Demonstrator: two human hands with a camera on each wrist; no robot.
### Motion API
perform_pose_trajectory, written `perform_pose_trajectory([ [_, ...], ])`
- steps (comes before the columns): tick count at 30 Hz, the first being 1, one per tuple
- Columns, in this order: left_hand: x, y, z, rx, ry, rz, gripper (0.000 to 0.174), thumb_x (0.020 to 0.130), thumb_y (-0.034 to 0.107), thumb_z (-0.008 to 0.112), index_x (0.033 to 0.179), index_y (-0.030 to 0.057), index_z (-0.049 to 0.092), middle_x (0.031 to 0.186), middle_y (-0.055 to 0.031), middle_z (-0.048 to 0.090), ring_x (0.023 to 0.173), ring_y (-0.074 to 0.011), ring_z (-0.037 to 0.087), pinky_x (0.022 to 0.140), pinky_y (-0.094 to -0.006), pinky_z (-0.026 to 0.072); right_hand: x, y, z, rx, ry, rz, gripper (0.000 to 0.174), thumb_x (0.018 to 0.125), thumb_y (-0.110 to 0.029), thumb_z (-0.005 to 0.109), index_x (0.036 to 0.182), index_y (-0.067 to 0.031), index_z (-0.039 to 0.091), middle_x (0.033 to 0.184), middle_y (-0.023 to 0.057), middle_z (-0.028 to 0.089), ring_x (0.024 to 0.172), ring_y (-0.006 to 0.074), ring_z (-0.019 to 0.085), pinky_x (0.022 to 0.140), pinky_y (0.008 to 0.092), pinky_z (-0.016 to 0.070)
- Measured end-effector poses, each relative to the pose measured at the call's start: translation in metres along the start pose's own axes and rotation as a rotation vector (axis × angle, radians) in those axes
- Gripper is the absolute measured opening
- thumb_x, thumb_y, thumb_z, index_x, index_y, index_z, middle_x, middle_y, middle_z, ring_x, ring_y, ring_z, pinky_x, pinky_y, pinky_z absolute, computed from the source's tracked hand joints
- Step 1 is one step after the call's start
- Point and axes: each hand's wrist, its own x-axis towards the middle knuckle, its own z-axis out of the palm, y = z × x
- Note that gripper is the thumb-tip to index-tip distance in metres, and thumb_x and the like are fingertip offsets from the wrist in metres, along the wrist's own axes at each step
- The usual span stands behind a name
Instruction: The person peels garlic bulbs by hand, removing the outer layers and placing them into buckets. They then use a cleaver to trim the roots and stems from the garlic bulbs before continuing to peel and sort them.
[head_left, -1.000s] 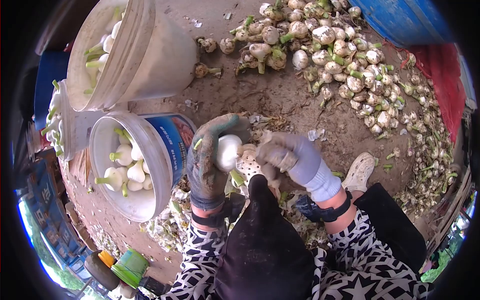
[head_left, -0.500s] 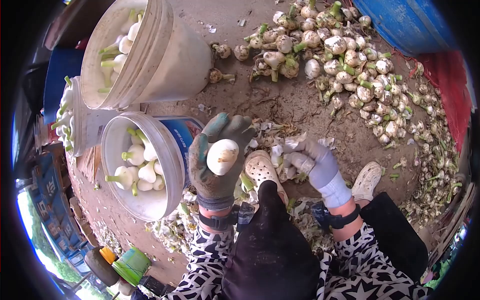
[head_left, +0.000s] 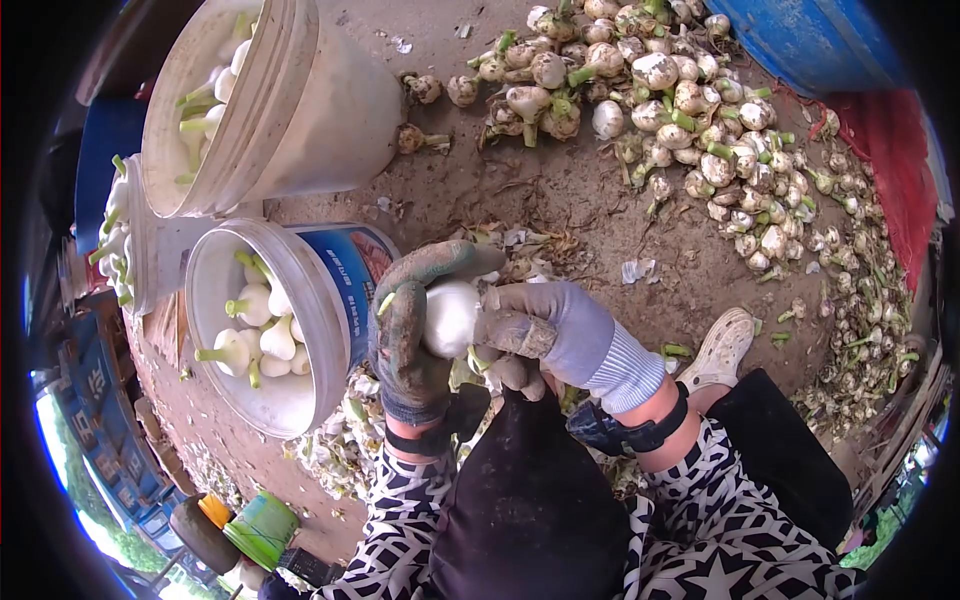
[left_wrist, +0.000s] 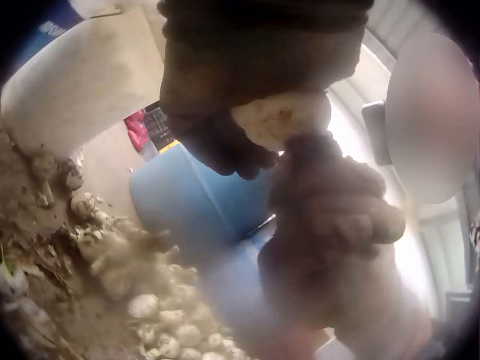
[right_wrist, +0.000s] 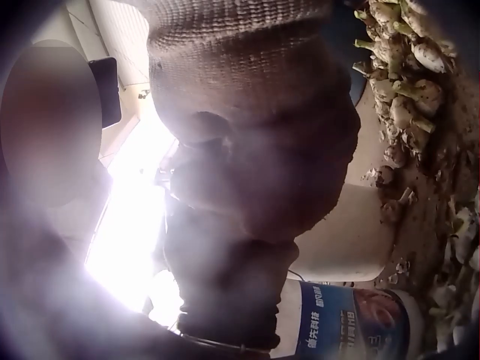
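A white garlic bulb (head_left: 452, 318) lies in the gloved left hand (head_left: 412, 325), whose fingers curl round its far side; a bit of green stem shows by the thumb. The gloved right hand (head_left: 560, 335) has its curled fingertips against the bulb's right side, and whether they pinch any skin is hidden. In the left wrist view the bulb (left_wrist: 281, 120) shows between the dark left hand (left_wrist: 240, 67) and the right hand (left_wrist: 334, 225). Both hands look dark and blurred in the right wrist view, the right one (right_wrist: 255, 142) above.
Left of the hands stand a tilted tub (head_left: 325, 385) of peeled bulbs, a larger white bucket (head_left: 340, 120) and another full container (head_left: 150, 240). Unpeeled garlic (head_left: 690, 100) spreads at the upper right by a blue barrel (head_left: 810, 40). Shed skins (head_left: 345, 450) and the person's shoes (head_left: 722, 345) are below.
Half a second ago the right hand was apart from the bulb, over loose skins; it has moved left against it. The left fingers, more spread then, have curled round the bulb, which has turned.
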Motion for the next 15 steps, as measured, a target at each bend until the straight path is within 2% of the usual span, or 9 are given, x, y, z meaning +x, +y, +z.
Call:
perform_pose_trajectory([
  [2, 0.001, -0.006, -0.003, 0.068, -0.013, 0.041, 0.053, 0.098, 0.041, 0.042, 0.116, -0.0063, 0.057, 0.108, -0.0229, 0.066, 0.103, -0.0336, 0.064, 0.095, -0.0438, 0.0484, -0.003, 0.004, 0.000, 0.059, -0.022, -0.002, 0.030, 0.096, -0.030, 0.060, 0.085, -0.0039, 0.067, 0.062, -0.0002, 0.059, 0.049, 0.0063, 0.052, 0.045, 0.0214, 0.0425],
  [4, 0.004, -0.011, 0.003, -0.426, 0.046, -0.023, 0.051, 0.100, 0.038, 0.037, 0.118, -0.0071, 0.055, 0.109, -0.0229, 0.065, 0.105, -0.0340, 0.064, 0.095, -0.0459, 0.0485, -0.007, 0.006, -0.002, 0.155, 0.172, 0.050, 0.030, 0.097, -0.028, 0.058, 0.080, -0.0033, 0.064, 0.062, -0.0002, 0.058, 0.049, 0.0066, 0.053, 0.045, 0.0215, 0.0425],
  [6, 0.006, -0.013, -0.003, -0.398, 0.039, 0.002, 0.054, 0.101, 0.040, 0.036, 0.120, -0.0071, 0.054, 0.110, -0.0228, 0.065, 0.106, -0.0341, 0.063, 0.096, -0.0478, 0.0481, -0.008, 0.007, -0.006, 0.153, 0.122, -0.011, 0.029, 0.097, -0.028, 0.058, 0.082, -0.0031, 0.063, 0.063, -0.0002, 0.058, 0.049, 0.0065, 0.052, 0.044, 0.0213, 0.0410],
  [8, 0.003, -0.012, -0.002, 0.042, 0.044, 0.067, 0.055, 0.101, 0.042, 0.037, 0.119, -0.0066, 0.055, 0.110, -0.0226, 0.064, 0.107, -0.0335, 0.063, 0.096, -0.0460, 0.0477, -0.009, 0.003, 0.002, 0.051, 0.086, -0.127, 0.029, 0.096, -0.027, 0.059, 0.082, -0.0028, 0.064, 0.063, -0.0004, 0.057, 0.050, 0.0063, 0.051, 0.046, 0.0215, 0.0403],
  [9, 0.004, -0.009, -0.002, 0.129, -0.009, 0.101, 0.054, 0.100, 0.042, 0.039, 0.118, -0.0058, 0.057, 0.111, -0.0227, 0.065, 0.107, -0.0330, 0.063, 0.096, -0.0438, 0.0475, -0.006, 0.004, 0.008, -0.097, 0.128, -0.124, 0.027, 0.096, -0.025, 0.061, 0.081, -0.0033, 0.064, 0.062, -0.0013, 0.056, 0.052, 0.0054, 0.050, 0.049, 0.0216, 0.0405],
  [12, 0.004, -0.004, 0.000, 0.201, -0.003, 0.153, 0.054, 0.099, 0.044, 0.038, 0.119, -0.0037, 0.056, 0.110, -0.0233, 0.065, 0.105, -0.0356, 0.063, 0.096, -0.0466, 0.0465, 0.002, 0.001, 0.010, -0.178, 0.179, -0.204, 0.028, 0.094, -0.025, 0.064, 0.075, -0.0042, 0.061, 0.060, -0.0024, 0.054, 0.051, 0.0052, 0.049, 0.049, 0.0226, 0.0408],
  [14, 0.006, -0.001, -0.004, 0.123, -0.022, 0.126, 0.052, 0.098, 0.044, 0.042, 0.121, -0.0009, 0.055, 0.110, -0.0217, 0.064, 0.106, -0.0355, 0.061, 0.098, -0.0461, 0.0440, 0.001, 0.000, 0.008, -0.193, 0.164, -0.225, 0.030, 0.093, -0.024, 0.064, 0.070, -0.0061, 0.057, 0.059, -0.0026, 0.054, 0.049, 0.0058, 0.049, 0.047, 0.0240, 0.0403],
  [15, 0.007, -0.003, -0.002, -0.219, 0.039, 0.031, 0.047, 0.096, 0.042, 0.046, 0.116, 0.0010, 0.056, 0.108, -0.0191, 0.063, 0.107, -0.0337, 0.059, 0.099, -0.0455, 0.0425, -0.003, 0.001, 0.005, -0.103, 0.167, -0.162, 0.029, 0.093, -0.022, 0.062, 0.069, -0.0069, 0.056, 0.058, -0.0022, 0.055, 0.049, 0.0063, 0.050, 0.046, 0.0246, 0.0404],
])
